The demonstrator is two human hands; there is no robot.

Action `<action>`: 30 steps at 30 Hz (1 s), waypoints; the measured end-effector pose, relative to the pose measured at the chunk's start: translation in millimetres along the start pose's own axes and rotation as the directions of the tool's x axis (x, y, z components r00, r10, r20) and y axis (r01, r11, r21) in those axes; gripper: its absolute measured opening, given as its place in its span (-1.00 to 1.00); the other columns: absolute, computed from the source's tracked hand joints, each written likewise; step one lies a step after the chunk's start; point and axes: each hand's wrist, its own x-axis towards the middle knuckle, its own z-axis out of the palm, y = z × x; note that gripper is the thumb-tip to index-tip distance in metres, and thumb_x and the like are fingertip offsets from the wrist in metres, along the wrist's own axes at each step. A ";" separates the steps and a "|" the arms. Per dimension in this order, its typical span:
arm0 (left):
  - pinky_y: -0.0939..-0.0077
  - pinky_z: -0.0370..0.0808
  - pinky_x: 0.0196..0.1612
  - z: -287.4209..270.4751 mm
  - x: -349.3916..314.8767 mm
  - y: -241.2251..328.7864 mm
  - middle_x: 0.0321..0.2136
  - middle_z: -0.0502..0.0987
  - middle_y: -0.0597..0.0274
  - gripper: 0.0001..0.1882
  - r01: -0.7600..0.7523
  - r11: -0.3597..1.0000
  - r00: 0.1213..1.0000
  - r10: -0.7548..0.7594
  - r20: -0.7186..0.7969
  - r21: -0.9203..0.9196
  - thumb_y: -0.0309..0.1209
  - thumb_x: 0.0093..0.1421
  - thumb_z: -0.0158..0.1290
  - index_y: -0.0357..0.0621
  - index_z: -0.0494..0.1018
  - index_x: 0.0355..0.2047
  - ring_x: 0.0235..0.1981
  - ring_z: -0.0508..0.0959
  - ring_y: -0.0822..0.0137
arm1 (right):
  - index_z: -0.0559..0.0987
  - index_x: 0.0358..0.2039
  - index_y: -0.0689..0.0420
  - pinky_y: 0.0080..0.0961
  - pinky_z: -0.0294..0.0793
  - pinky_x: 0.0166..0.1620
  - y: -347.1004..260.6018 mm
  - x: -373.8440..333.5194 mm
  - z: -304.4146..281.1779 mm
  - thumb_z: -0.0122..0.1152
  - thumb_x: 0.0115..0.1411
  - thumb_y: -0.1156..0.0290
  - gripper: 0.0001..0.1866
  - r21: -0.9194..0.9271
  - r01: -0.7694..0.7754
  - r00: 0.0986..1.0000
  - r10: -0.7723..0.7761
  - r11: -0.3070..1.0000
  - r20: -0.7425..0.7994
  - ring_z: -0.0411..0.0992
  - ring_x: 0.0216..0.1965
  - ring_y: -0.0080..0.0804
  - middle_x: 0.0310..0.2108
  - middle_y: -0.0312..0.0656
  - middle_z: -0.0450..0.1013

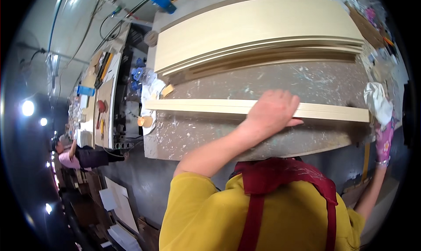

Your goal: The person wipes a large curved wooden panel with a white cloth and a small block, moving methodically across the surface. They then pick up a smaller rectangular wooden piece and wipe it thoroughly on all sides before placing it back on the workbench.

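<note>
My left hand (pixel 272 108) is bare and closed over the middle of a long pale wooden strip (pixel 197 104). The strip lies crosswise near the front of the worktable, in line with its front edge, and seems to be made of thin pieces laid together. My right hand (pixel 386 134), in a pink flowered glove, is at the table's right edge, beyond the strip's right end. A crumpled white cloth (pixel 378 102) is in its grip; the fingers are mostly hidden by it.
A stack of wide pale boards (pixel 258 20) lies at the back of the paint-spotted worktable (pixel 280 82). A blue bottle (pixel 162 1) stands at the far left. Beside the strip's left end are a small orange-topped container (pixel 144 121) and a wood block (pixel 167 91). Another person (pixel 81 158) works farther left.
</note>
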 end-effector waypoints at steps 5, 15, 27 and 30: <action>0.38 0.38 -0.36 6.5 -0.6 -0.7 -0.52 0.37 0.19 -0.56 -0.005 1.000 1.000 0.005 0.013 -0.025 0.00 0.00 0.15 -0.13 0.33 -0.45 -0.45 0.44 0.24 | 0.28 0.19 0.19 -0.21 0.06 0.26 -209.9 63.5 -14.7 0.21 -0.02 0.20 -0.25 0.600 -0.142 0.962 -0.033 0.788 0.272 0.23 0.17 -0.09 0.11 -0.04 0.30; 0.10 0.32 -0.16 -98.9 -139.4 -140.0 -0.38 0.47 0.03 -0.45 0.562 0.822 0.770 -0.561 0.304 0.095 -0.11 -0.25 0.37 -0.19 0.38 -0.38 -0.24 0.46 0.02 | 0.45 0.07 0.17 -0.19 0.28 0.11 -100.5 24.0 -23.8 0.08 0.19 0.33 -0.57 0.211 0.049 0.968 -0.099 0.976 0.233 0.36 0.04 0.02 -0.02 0.01 0.43; 0.26 0.27 -0.26 -90.8 -184.2 -157.9 -0.44 0.43 0.17 -0.51 0.426 0.865 0.892 -0.450 0.035 0.265 -0.18 -0.29 0.36 -0.14 0.35 -0.45 -0.32 0.43 0.12 | 0.27 0.24 -0.12 -0.14 0.44 0.03 -474.2 156.6 2.3 0.30 0.04 0.24 -0.27 0.628 0.505 0.688 -0.715 0.592 0.121 0.39 0.05 0.04 0.15 0.10 0.27; 0.25 0.27 -0.28 -101.0 -182.3 -148.5 -0.48 0.42 0.16 -0.46 0.413 0.877 0.898 -0.438 0.052 0.245 -0.06 -0.25 0.35 -0.14 0.32 -0.48 -0.35 0.43 0.10 | 0.30 0.23 -0.20 -0.17 0.39 0.08 -408.5 139.0 0.8 0.39 -0.07 0.32 -0.20 0.567 0.529 0.710 -0.695 0.632 0.111 0.34 0.10 0.03 0.17 0.01 0.27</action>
